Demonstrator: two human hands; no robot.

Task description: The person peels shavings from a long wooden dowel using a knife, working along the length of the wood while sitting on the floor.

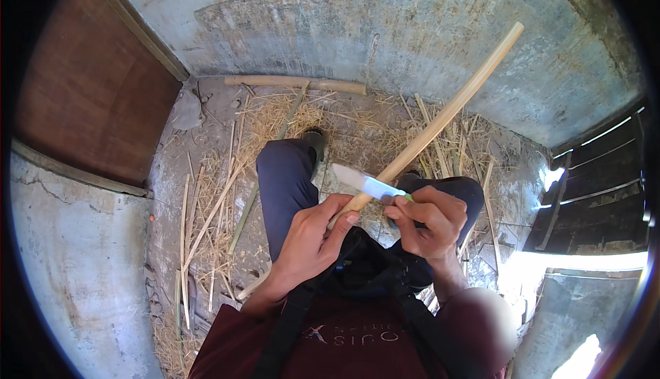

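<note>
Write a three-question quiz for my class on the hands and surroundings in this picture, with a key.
1. Which hand grips the pale stick near its lower end?
2. True or false: the tip of the knife points toward the picture's right.
3. What lies along the foot of the far wall?
A) a rope
B) a pole
C) a bucket

Key: 1. The left hand. 2. False: from the right hand, it points left. 3. B.

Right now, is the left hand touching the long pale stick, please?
Touching. The head view shows it: the left hand holds the near end of the pale stick between its thumb and forefinger.
</note>
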